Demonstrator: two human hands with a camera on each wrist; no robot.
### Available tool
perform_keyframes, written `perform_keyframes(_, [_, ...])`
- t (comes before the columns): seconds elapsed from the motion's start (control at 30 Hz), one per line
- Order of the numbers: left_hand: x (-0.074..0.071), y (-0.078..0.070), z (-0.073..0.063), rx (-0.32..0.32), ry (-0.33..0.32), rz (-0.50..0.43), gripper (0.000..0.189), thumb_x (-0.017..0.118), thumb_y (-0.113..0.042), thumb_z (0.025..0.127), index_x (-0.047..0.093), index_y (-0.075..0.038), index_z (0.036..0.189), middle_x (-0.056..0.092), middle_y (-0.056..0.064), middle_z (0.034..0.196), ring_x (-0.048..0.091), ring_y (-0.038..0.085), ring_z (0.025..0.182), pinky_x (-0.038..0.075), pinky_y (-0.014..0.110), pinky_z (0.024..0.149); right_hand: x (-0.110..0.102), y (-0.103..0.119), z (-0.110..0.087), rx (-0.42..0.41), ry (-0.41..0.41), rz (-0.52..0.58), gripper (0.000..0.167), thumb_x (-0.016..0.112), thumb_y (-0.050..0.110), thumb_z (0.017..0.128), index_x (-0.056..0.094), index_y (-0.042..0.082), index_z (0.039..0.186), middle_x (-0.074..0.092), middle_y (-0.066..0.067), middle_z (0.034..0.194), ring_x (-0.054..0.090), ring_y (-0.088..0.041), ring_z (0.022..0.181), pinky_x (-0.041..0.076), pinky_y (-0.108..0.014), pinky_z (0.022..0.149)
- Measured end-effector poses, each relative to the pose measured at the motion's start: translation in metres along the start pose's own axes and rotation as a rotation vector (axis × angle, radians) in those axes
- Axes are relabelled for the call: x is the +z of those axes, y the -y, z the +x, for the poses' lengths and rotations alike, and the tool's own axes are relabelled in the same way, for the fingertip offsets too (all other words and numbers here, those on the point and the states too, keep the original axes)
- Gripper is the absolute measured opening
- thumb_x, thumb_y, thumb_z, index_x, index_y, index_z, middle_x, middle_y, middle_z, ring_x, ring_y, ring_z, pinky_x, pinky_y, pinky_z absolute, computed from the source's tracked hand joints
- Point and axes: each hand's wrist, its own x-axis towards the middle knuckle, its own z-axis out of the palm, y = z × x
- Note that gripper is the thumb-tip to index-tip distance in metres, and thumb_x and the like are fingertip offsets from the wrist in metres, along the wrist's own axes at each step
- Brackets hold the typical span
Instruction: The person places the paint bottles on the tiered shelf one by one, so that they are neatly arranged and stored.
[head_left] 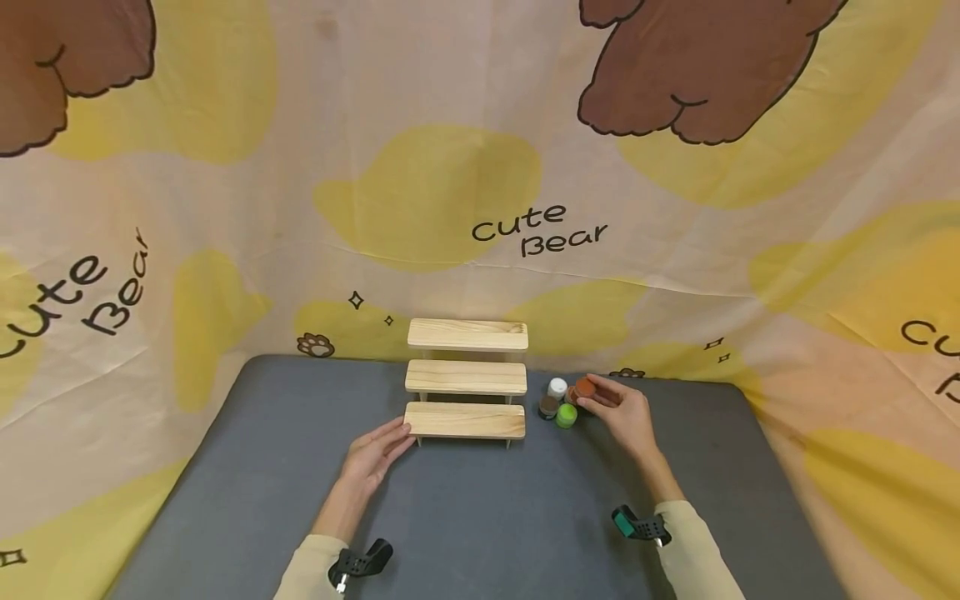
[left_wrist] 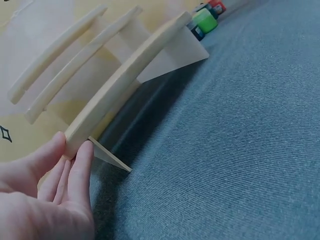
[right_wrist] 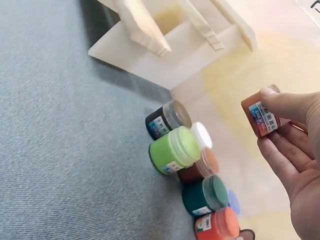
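L hand (head_left: 372, 458): thumb on top, fingers under, pinching the L end of the wooden stand's (head_left: 465, 423) lowest board. Stand = 3 stepped boards on pale side supports, running off to R of that hand, upper 2 boards farther away from it.

Next, btwn stand & R hand (head_left: 622, 412), small lidded jars in a tight bunch on the grey tabletop (head_left: 480, 517). Dark jar (head_left: 548, 407) = farthest L of R hand, brownish at top. White-topped jar (head_left: 557, 387) just beyond it, also L of R fingertips. Lt green jar (head_left: 566, 416) on near side of bunch, L of R hand; green shows thru wall. Brown jar (right_wrist: 198, 167) next, right by R fingertips, brown inside.

R hand: thumb vs fingers, gripping an orange-brown jar (right_wrist: 262, 115), label out, held apart from the bunch; orangey colour inside, fill lvl can't tell.

R wrist view also gets a dk teal jar (right_wrist: 205, 195), a red-orange jar (right_wrist: 216, 225) w/ white label, & part of a blue-topped jar (right_wrist: 233, 201), near R hand; contents match body colour on first two, blue one mostly hidden.
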Motion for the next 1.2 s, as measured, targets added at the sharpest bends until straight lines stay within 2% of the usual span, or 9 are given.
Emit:
perform_keyframes(0.27, [0.006,-0.001,-0.003,0.003,-0.048,-0.033,0.047,0.06,0.013,0.091,0.043,0.019,0.135,0.053,0.031,0.131,0.07,0.017,0.088,0.059,0.034,0.094,0.0,0.015,0.011,-0.027,0.054,0.001,0.049,0.079,0.016,0.084,0.063,0.0,0.128,0.064,-0.022,0.122,0.066,-0.034,0.107,0.061,-0.018,0.082])
perform_keyframes(0.4, [0.008,0.0,-0.003,-0.002,-0.06,-0.039,0.047,0.06,0.013,0.09,0.043,0.019,0.134,0.056,0.029,0.128,0.07,0.017,0.087,0.059,0.034,0.093,0.0,0.04,0.011,-0.025,0.077,-0.006,0.048,0.078,0.01,0.085,0.062,-0.005,0.127,0.065,-0.025,0.119,0.065,-0.038,0.106,0.061,-0.02,0.081])
perform_keyframes(0.57, [0.007,-0.001,-0.004,-0.004,-0.071,-0.027,0.048,0.061,0.013,0.09,0.043,0.019,0.134,0.058,0.028,0.126,0.07,0.017,0.087,0.06,0.034,0.092,0.003,0.066,0.008,-0.056,0.098,-0.038,0.046,0.076,0.004,0.086,0.06,-0.01,0.127,0.064,-0.029,0.118,0.064,-0.042,0.106,0.063,-0.028,0.081])
perform_keyframes(0.67, [0.006,-0.002,-0.004,-0.006,-0.076,-0.019,0.05,0.062,0.013,0.089,0.043,0.019,0.135,0.059,0.028,0.124,0.07,0.017,0.087,0.059,0.034,0.092,0.005,0.063,0.012,-0.061,0.102,-0.042,0.047,0.075,0.005,0.086,0.059,-0.008,0.128,0.063,-0.028,0.12,0.064,-0.04,0.107,0.063,-0.032,0.084])
perform_keyframes(0.87, [0.006,-0.002,-0.004,-0.004,-0.07,-0.027,0.051,0.063,0.012,0.089,0.043,0.018,0.135,0.057,0.029,0.127,0.07,0.017,0.087,0.059,0.034,0.093,0.008,0.048,0.027,-0.06,0.104,-0.03,0.05,0.078,0.016,0.085,0.062,0.001,0.13,0.064,-0.02,0.124,0.065,-0.033,0.109,0.061,-0.029,0.088])
perform_keyframes(1.1, [0.004,-0.001,-0.004,0.007,-0.045,-0.016,0.05,0.061,0.011,0.091,0.042,0.018,0.136,0.049,0.032,0.135,0.07,0.016,0.09,0.058,0.033,0.094,0.011,0.053,0.033,-0.077,0.138,0.02,0.054,0.079,0.018,0.085,0.059,0.0,0.132,0.063,-0.019,0.126,0.063,-0.032,0.112,0.059,-0.034,0.093])
perform_keyframes(1.2, [0.004,-0.001,-0.004,0.005,-0.047,-0.01,0.05,0.062,0.01,0.09,0.043,0.017,0.136,0.048,0.033,0.136,0.07,0.016,0.09,0.058,0.033,0.094,0.015,0.058,0.035,-0.085,0.149,0.039,0.053,0.078,0.015,0.086,0.059,-0.002,0.132,0.063,-0.021,0.125,0.063,-0.034,0.112,0.06,-0.031,0.091])
